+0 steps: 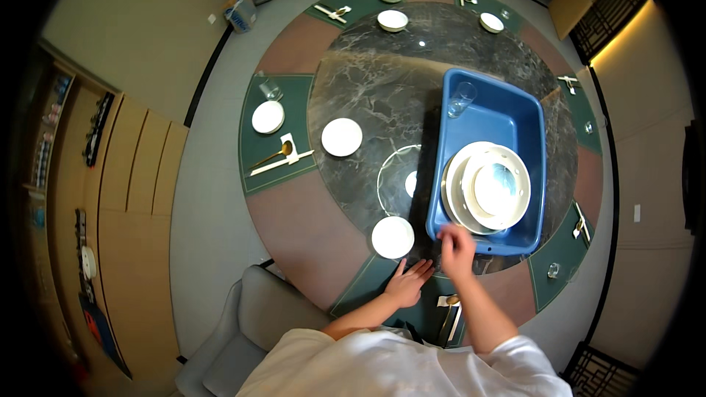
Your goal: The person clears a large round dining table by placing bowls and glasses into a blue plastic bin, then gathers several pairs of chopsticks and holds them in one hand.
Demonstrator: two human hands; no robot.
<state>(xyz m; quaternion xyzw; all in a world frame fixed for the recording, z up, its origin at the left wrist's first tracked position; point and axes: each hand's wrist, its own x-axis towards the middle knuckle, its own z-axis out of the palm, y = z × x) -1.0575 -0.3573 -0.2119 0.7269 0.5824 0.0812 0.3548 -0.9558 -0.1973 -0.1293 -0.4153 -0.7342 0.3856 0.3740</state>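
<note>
My left hand (409, 285) rests flat with its fingers spread at the near edge of the dark marble turntable (360, 88). Just beyond its fingertips sits a white bowl or dish (393, 237). My right hand (457, 250) is by the near left corner of a blue plastic tub (500, 129), its fingers curled together. Whether anything is in those fingers I cannot make out. Inside the tub, white plates and bowls (467, 213) are stacked in the near half, and a clear drinking glass (462, 100) leans in the far left corner.
Around the round table lie green placemats (257, 169) with chopsticks, spoons and glasses. Another white dish (342, 137) stands left on the turntable; a white bowl (393, 20) is at the far side. A grey chair (272, 309) stands near left, and wooden cabinets (132, 265) line the left wall.
</note>
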